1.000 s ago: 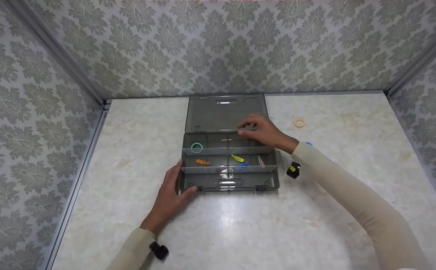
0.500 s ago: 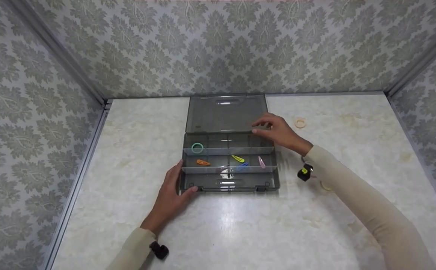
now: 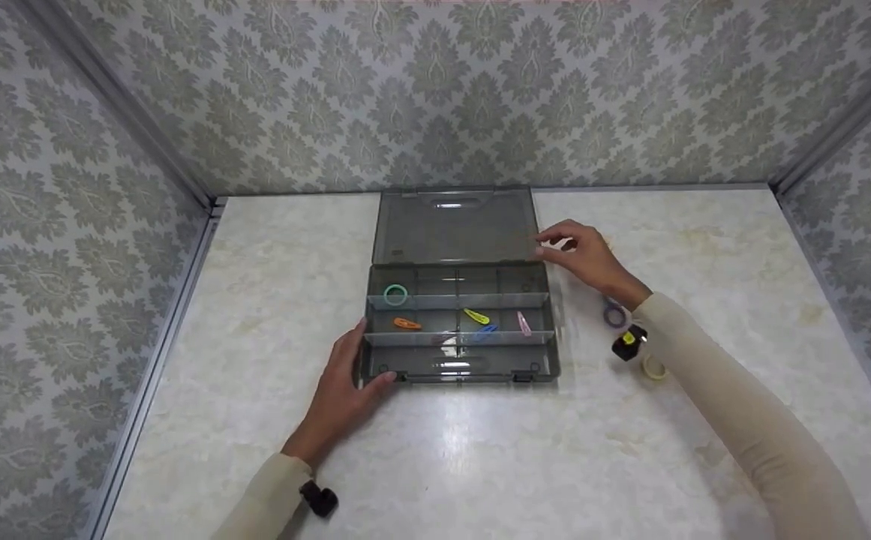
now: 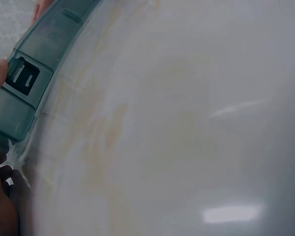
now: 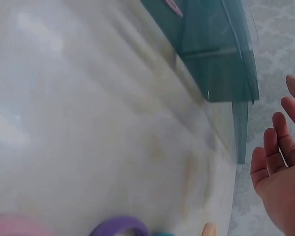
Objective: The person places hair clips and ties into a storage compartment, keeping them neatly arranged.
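Note:
A smoky-grey divided organizer box [image 3: 480, 377] lies on the table with its lid [image 3: 454, 229] folded back. My left hand [image 3: 339, 401] grips its front left corner, thumb beside the front latch [image 4: 23, 76]. Inside the back row is a green ring [image 3: 385, 295]. The middle row holds an orange hair clip [image 3: 406, 323], a yellow hair clip [image 3: 476, 316], a blue hair clip [image 3: 486, 330] and a pink hair clip [image 3: 524, 323]. My right hand [image 3: 584, 255] is beside the lid's right edge, fingers loosely bent and holding nothing.
Right of the box, near my right wrist, lie a purple ring [image 3: 616, 325] and a pale yellow ring [image 3: 654, 377]. A pink ring [image 5: 17, 227] shows at the bottom of the right wrist view. Patterned walls [image 3: 435, 90] enclose the table's back and sides.
My right hand has moved right, from over the back of the box to beside the lid, uncovering the back row. The left hand has stayed at its corner.

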The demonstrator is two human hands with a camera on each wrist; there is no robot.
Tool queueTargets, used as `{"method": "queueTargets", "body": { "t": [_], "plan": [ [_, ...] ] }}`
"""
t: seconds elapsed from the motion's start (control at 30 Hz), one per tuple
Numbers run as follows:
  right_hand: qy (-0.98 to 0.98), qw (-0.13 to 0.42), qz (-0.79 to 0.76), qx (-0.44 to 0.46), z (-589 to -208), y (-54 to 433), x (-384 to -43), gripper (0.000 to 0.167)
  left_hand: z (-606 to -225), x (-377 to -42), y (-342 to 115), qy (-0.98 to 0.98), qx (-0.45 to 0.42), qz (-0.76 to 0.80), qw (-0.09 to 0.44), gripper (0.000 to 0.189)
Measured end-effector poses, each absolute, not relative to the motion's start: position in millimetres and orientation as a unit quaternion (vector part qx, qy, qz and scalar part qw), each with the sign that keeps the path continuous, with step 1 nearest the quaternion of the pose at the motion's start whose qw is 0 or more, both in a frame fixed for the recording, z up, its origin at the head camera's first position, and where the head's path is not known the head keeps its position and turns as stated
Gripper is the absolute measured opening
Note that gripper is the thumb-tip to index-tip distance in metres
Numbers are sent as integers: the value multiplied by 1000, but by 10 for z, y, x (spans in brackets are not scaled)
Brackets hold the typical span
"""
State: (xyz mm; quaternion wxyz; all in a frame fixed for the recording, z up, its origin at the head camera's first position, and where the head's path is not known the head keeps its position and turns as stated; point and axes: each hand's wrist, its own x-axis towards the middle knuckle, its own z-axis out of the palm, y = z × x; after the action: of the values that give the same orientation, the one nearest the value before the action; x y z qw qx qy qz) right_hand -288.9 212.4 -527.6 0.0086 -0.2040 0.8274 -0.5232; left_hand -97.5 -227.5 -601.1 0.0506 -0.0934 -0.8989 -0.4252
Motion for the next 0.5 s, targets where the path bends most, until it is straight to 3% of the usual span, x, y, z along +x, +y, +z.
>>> {"method": "queueTargets", "body": {
  "t": [0.5],
  "plan": [
    [836,-35,-528,-148,-5442,2590,-2983,29,-5981,-955,-2246,-899,-63,-432,24,103]
  ]
}}
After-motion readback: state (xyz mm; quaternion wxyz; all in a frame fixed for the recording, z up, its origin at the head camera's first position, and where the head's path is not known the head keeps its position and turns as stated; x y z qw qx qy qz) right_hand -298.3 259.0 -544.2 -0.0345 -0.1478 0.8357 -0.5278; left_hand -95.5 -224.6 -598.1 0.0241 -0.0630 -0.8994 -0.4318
